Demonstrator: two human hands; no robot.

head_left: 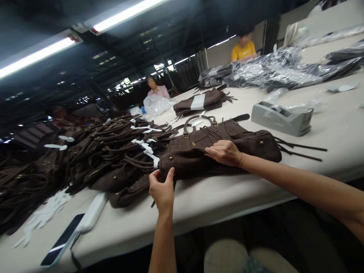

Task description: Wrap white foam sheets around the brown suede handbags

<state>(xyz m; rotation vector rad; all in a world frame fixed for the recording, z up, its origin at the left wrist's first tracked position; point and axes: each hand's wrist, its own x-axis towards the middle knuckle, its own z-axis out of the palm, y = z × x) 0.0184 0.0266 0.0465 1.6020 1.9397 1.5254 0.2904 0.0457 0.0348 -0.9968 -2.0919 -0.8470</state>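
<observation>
A dark brown handbag [196,159] with brass studs, looped handles and thin side tassels lies on the table in front of me. My left hand [163,189] grips its near left corner, thumb in front and fingers curled behind. Along the bag's lower middle, my right hand [224,152] is closed on a fold of the brown material. Close to my left hand rises a large pile of similar brown bags [113,151], several with white paper strips [146,148] on the handles. Just beyond the held bag lies another folded brown bag [199,103] with a white band round it.
A grey tape dispenser [281,117] stands right of the bag. Plastic-wrapped bags [273,70] cover the far right. At the front left lie a phone [62,240], a white power bank-like block [93,212] and white strips [45,216]. Two people [157,89] [243,49] are across the table.
</observation>
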